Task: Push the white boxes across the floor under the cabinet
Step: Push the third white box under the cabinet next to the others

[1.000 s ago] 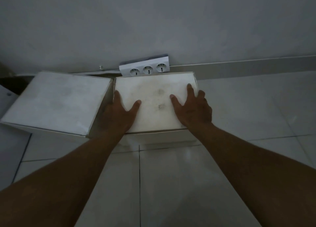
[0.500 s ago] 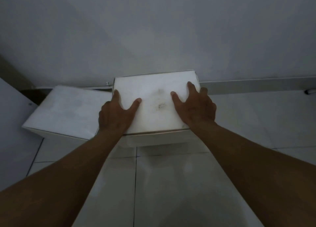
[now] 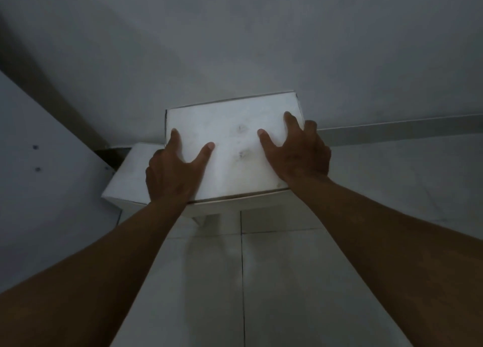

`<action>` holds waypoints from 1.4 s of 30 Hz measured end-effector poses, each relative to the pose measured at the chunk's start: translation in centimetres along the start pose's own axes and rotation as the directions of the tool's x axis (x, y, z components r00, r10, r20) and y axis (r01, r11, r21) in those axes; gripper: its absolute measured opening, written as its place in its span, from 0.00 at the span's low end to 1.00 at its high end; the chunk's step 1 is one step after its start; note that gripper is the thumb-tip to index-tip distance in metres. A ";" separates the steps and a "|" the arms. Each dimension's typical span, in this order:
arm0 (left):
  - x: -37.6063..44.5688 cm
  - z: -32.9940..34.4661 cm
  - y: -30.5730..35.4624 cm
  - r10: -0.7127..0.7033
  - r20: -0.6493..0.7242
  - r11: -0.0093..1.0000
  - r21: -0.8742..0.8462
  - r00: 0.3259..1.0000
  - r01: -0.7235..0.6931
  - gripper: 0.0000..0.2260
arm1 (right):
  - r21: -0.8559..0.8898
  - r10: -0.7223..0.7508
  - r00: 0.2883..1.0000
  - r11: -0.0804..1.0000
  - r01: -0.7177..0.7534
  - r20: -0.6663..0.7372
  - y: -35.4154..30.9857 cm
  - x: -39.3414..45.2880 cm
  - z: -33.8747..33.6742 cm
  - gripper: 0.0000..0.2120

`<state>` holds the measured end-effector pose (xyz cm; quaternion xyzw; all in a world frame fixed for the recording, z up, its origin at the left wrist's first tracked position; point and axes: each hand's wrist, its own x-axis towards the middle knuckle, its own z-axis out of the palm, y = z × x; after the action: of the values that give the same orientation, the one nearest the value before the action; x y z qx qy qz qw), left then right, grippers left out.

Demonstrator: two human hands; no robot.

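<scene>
Both hands grip a white box at the foot of the wall, beside the cabinet.

The left hand (image 3: 173, 173) clasps the near-left corner of the white box (image 3: 232, 148), thumb on its closed lid; the right hand (image 3: 298, 150) wraps the right edge, fingers over the side. Beyond the hands the box's far edge meets the wall (image 3: 261, 46). Left of the left hand a second white box (image 3: 133, 174) lies touching it, its far end by the cabinet panel (image 3: 39, 190). Open tiled floor (image 3: 392, 177) spreads right of the right hand.
</scene>
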<state>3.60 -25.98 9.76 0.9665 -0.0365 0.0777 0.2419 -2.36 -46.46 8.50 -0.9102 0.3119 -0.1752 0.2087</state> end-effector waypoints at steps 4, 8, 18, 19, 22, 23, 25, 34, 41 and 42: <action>-0.8 -1.0 -3.0 0.030 0.000 0.998 -0.055 1.000 -0.030 0.43 | 0.001 0.003 0.999 1.000 -0.003 -0.049 -1.9 -2.8 0.7 0.35; -2.0 -2.8 -7.1 0.047 0.017 0.996 -0.071 0.999 -0.046 0.44 | -0.005 0.051 0.998 0.999 -0.051 -0.028 -4.2 -7.3 0.8 0.35; -7.5 -8.7 -15.6 0.161 0.055 0.964 -0.223 0.986 -0.145 0.43 | -0.109 0.089 0.991 0.989 -0.101 -0.102 -9.9 -19.6 -1.8 0.36; -8.0 -9.3 -16.4 0.169 0.059 0.961 -0.232 0.984 -0.151 0.44 | -0.122 0.093 0.989 0.987 -0.107 -0.112 -10.5 -21.0 -2.0 0.36; -9.6 -11.8 -18.7 0.198 0.071 0.953 -0.246 0.978 -0.175 0.44 | -0.134 0.147 0.981 0.977 -0.164 -0.128 -12.4 -25.5 -3.0 0.36; -10.1 -12.8 -19.4 0.216 0.074 0.950 -0.246 0.974 -0.192 0.44 | -0.139 0.165 0.977 0.973 -0.184 -0.139 -13.0 -27.0 -3.3 0.36; -11.1 -14.6 -20.8 0.253 0.085 0.941 -0.253 0.964 -0.225 0.44 | -0.139 0.191 0.969 0.967 -0.214 -0.158 -14.3 -29.6 -3.9 0.36; -14.5 -21.7 -27.1 0.294 0.183 0.933 -0.269 0.938 -0.239 0.44 | -0.167 0.285 0.949 0.938 -0.305 -0.134 -20.0 -39.0 -5.4 0.36; -16.3 -23.9 -31.1 0.259 0.142 0.948 -0.229 0.955 -0.222 0.45 | -0.146 0.263 0.959 0.950 -0.276 -0.105 -22.4 -42.7 -4.8 0.36; -16.6 -24.2 -31.6 0.256 0.143 0.949 -0.228 0.956 -0.220 0.45 | -0.137 0.261 0.960 0.952 -0.274 -0.104 -22.6 -43.2 -4.6 0.35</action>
<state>-12.51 13.81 13.46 0.9272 -0.1820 0.0190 0.3269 -25.40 -3.84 15.32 -0.8644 0.4533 -0.1597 0.1479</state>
